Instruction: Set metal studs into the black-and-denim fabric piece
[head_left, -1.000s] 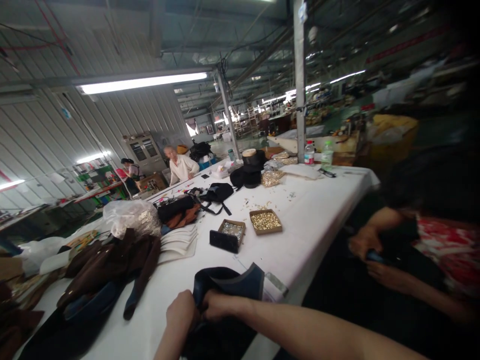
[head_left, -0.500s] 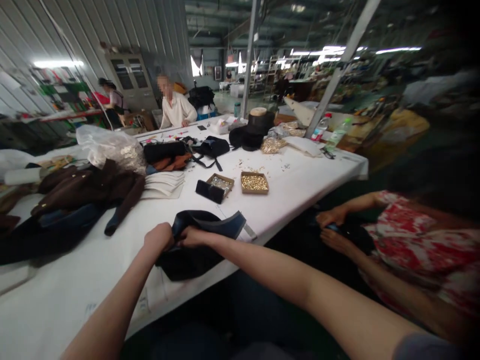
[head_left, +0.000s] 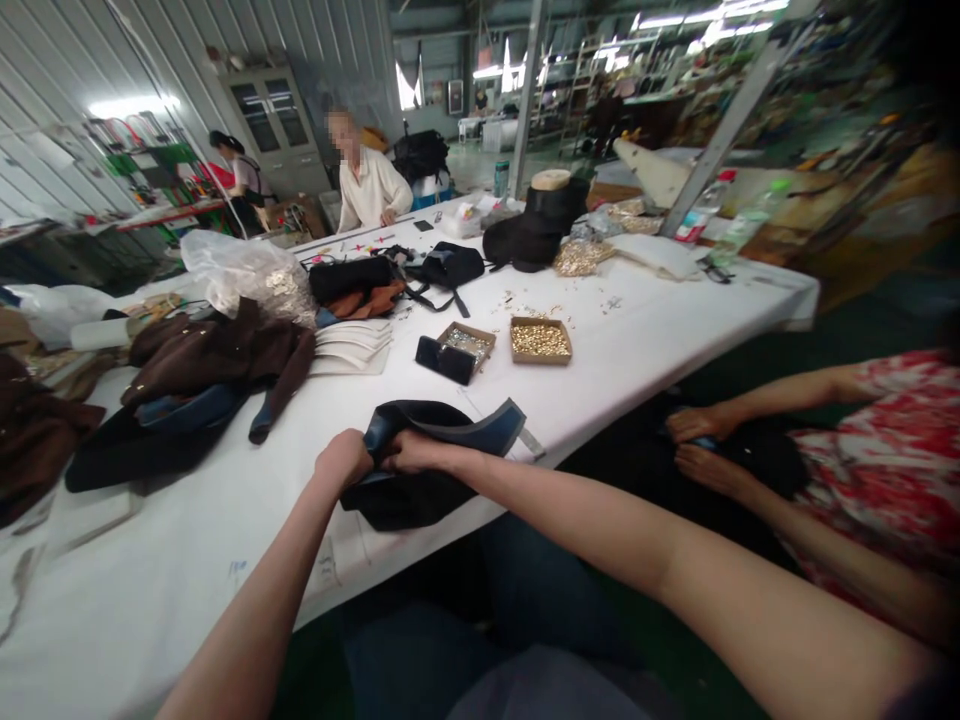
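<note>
A black fabric piece with a blue inner side (head_left: 416, 500) lies bunched and curved near the front edge of the white table. Its wide blue strip points to the right, toward the table edge. My left hand (head_left: 345, 460) is closed on the left end of the fabric, at the fold. Close beside it, my right hand (head_left: 410, 452) pinches the same edge from inside the curve, and its fingertips are partly hidden by cloth. A ruler-like strip (head_left: 531, 443) shows from beneath the right end.
Beyond the fabric are a black phone (head_left: 445, 360), a box of silvery pieces (head_left: 472, 343) and a box of gold-coloured pieces (head_left: 541, 342). Brown and black cloth (head_left: 217, 350) is heaped at left. A co-worker's hands (head_left: 705, 440) hold dark fabric at right.
The view has shifted, so the table and fabric appear further right and slightly higher. Both hands keep their hold on the black fabric at about the same spot.
</note>
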